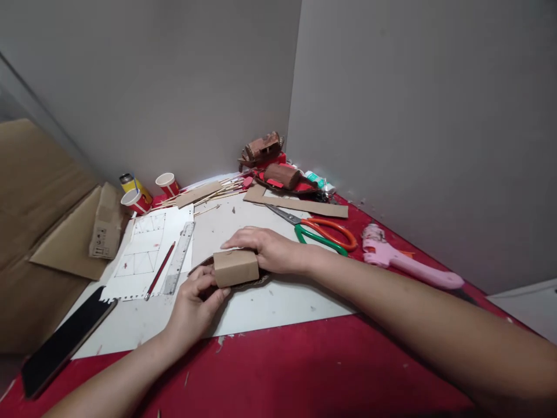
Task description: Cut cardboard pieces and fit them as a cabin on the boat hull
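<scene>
A small folded cardboard box piece [236, 269] sits on a dark brown curved cardboard base [260, 280] over the white sheet. My left hand [198, 299] grips the left end of the box piece, thumb at its lower front edge and fingers curled at its side. My right hand [265, 248] lies against the back and right end of the piece, its fingers bent along the far edge. Part of the base is hidden under the box piece and hands.
Scissors [324, 233] and a pink glue gun [409, 267] lie to the right. Left are a ruler [179, 258], pencil [160, 271], drawn paper [143, 249], phone [65, 342] and cardboard boxes [39, 232]. Cups [167, 184], sticks [221, 191] and brown models [281, 176] stand behind.
</scene>
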The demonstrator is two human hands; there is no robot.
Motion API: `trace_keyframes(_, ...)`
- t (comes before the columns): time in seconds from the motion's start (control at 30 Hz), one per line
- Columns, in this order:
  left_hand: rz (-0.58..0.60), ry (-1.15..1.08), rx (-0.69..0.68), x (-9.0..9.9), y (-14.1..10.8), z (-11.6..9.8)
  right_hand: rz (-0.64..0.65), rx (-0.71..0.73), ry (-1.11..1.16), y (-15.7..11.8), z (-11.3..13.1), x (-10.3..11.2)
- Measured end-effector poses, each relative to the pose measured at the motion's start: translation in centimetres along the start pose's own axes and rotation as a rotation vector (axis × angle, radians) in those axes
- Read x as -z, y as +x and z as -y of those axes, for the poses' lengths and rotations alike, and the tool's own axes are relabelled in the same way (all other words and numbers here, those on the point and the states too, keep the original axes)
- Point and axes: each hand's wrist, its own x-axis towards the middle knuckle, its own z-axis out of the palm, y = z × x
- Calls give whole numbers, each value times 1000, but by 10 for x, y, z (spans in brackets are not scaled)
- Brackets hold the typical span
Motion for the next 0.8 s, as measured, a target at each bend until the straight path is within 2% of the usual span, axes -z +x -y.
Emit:
trace_keyframes(0.07,6,16,-3,1,1,-2,30,48,-24,1,0,-1)
trace_keyframes(0.23,-9,8,24,1,2,-11,77,-10,-97,4,1,0)
trace_keyframes(0.43,-32,-203,252,-3,2,-17,86,-63,-99,6,1,2)
trace_keyframes(0.6,9,-274,335,0,6,-15,110,-82,-140,1,0,20)
trace_keyframes(0.8,21,-228,347,4,9,-15,156,-90,-105,-10,3,47)
